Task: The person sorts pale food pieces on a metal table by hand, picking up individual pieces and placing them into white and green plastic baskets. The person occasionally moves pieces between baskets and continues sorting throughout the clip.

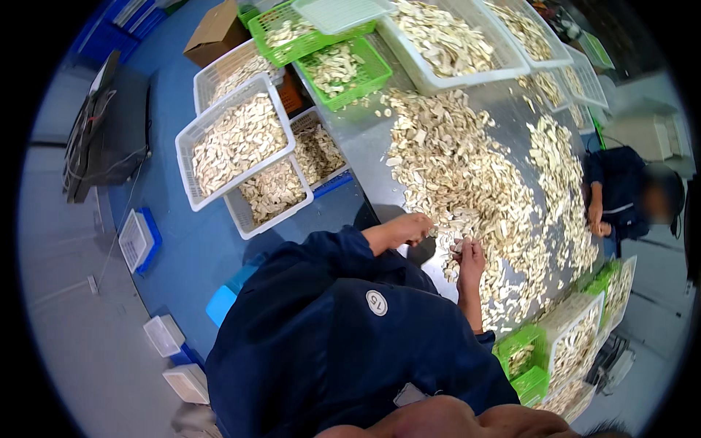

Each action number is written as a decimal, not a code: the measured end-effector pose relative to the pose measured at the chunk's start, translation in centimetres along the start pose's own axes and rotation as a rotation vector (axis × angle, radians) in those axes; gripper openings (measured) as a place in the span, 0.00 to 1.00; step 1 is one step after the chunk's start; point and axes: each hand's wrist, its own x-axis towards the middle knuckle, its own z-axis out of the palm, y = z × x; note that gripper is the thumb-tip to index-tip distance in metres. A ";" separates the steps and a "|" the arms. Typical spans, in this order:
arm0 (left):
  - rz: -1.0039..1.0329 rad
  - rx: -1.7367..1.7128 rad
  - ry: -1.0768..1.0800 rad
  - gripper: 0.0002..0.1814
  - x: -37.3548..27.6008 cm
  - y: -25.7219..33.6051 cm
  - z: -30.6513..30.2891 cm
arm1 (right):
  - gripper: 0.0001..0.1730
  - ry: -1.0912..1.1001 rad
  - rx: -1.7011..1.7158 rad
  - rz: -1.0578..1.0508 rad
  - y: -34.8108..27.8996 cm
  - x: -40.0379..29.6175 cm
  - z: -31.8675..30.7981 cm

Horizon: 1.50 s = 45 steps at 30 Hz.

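Note:
A broad heap of dried, pale, sliced pieces, perhaps mushroom (454,153), lies on the metal table (367,137) before me. My left hand (408,229) is over the table's near edge, its fingers curled with the fingertips close together; a small pale piece seems to be at them, but it is too small to be sure. Over the near side of the heap, my right hand (470,257) pinches a small slice between thumb and fingers. The two hands are a short way apart, with loose slices between and beyond them.
Green baskets (350,98) and a large white crate (432,87) of slices stand at the table's far end. Stacked white crates (183,159) are at the left; a green basket (539,339) and more crates stand at the right. Across the table, a co-worker (621,191) has both hands near the slices.

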 end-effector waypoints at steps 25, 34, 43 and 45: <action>0.692 -0.981 -0.177 0.33 -5.8 8.5 -16.2 | 0.13 0.123 0.011 0.055 2.4 -3.5 -1.0; 0.404 -0.958 -0.358 0.28 2.4 8.5 -14.5 | 0.12 0.341 0.115 0.143 6.1 -8.9 -4.2; 0.792 -0.067 0.779 0.32 -7.2 10.5 -32.7 | 0.15 0.383 0.192 0.140 5.8 -9.0 -7.1; 0.603 -0.518 1.006 0.40 -10.9 11.8 -35.0 | 0.16 0.384 0.260 0.160 5.5 -8.8 -7.5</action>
